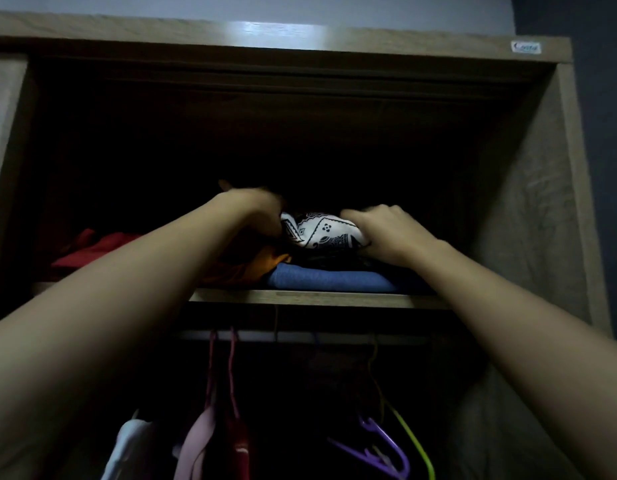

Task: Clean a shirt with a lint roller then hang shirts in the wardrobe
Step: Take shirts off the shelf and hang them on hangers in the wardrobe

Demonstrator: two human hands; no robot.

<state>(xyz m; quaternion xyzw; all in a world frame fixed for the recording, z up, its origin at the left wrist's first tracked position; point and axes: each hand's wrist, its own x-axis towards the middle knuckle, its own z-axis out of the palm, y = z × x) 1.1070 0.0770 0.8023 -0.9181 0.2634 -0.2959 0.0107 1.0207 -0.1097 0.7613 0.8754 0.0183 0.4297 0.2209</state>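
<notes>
Reaches up and far into the wardrobe (pixel 529 202) with both forearms stretched nearly straight, wrists bent down over the upper shelf (pixel 317 299). Grips the black-and-white patterned shirt (pixel 321 232) at its two ends, left hand (pixel 255 211) curled over the left end, right hand (pixel 386 230) knuckles-up on the right, apart with the cloth between. Holds it atop the folded stack, above a blue garment (pixel 328 278) and an orange garment (pixel 262 265).

Left hand (pixel 255 211), right hand (pixel 386 230), both outstretched
</notes>
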